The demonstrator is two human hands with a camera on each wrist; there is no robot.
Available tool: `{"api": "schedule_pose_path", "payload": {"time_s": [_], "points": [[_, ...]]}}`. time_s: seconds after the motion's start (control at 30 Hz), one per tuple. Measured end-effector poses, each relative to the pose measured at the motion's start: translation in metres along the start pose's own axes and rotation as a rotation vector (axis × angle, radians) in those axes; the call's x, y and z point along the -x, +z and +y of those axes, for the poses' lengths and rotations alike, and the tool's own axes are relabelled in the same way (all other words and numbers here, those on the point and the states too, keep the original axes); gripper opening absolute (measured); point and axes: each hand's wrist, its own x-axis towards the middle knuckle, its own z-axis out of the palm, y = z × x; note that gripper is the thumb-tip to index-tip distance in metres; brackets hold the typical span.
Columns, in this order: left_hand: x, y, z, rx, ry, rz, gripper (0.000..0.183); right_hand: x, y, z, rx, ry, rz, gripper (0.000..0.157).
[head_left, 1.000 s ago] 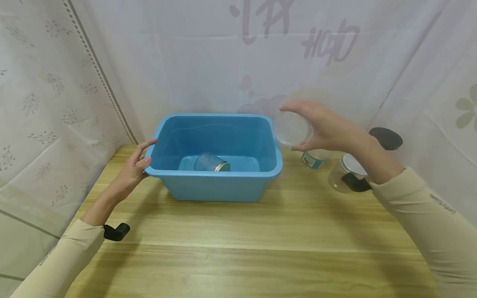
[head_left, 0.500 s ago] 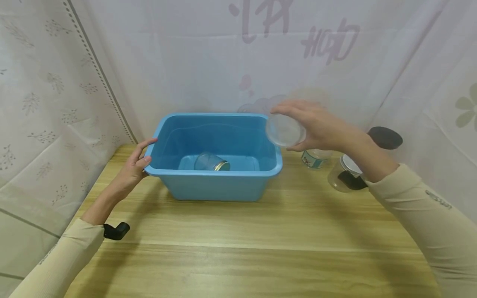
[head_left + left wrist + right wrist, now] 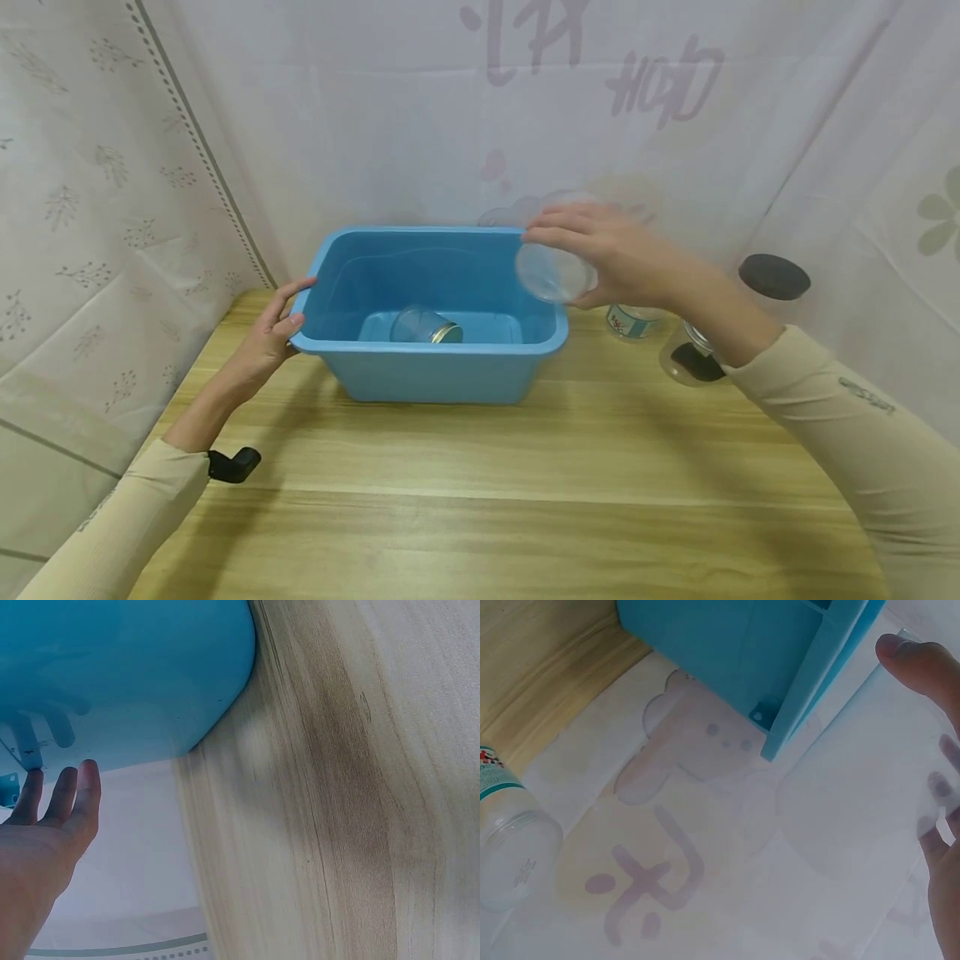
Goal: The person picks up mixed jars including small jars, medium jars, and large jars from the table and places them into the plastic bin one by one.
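Observation:
My left hand (image 3: 266, 333) holds the left rim of a blue plastic tub (image 3: 431, 375), thumb on the rim. Several of its fingers (image 3: 86, 780) reach up against the tub's outer wall in the left wrist view. In my right hand (image 3: 626, 254), blurred, is a clear jar (image 3: 553, 273), gripped from the side and tilted over the tub's right rim. Thumb and fingers wrap around this jar (image 3: 855, 802) in the right wrist view. Inside the tub a clear jar with a gold lid (image 3: 425, 327) lies on its side.
Right of the tub stand a jar with a teal label (image 3: 630, 322), a clear jar (image 3: 686, 362) partly behind my right wrist, and a black-lidded jar (image 3: 775, 277). Printed curtains (image 3: 405, 125) hang behind the wooden table (image 3: 450, 500).
My right hand has moved left with the clear jar, from beside the tub to over its right rim. The left hand and the tub have stayed still.

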Motion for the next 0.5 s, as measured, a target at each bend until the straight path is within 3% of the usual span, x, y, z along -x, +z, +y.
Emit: {"api": "schedule_pose_path", "payload": {"time_s": [0.2, 0.5], "points": [[0.000, 0.000, 0.001, -0.013, -0.005, 0.004, 0.049, -0.007, 0.004, -0.002, 0.013, -0.075, -0.037, 0.107], [0.000, 0.000, 0.001, -0.009, -0.005, 0.001, 0.048, -0.021, 0.013, -0.005, 0.065, -0.215, -0.042, 0.102]]}}
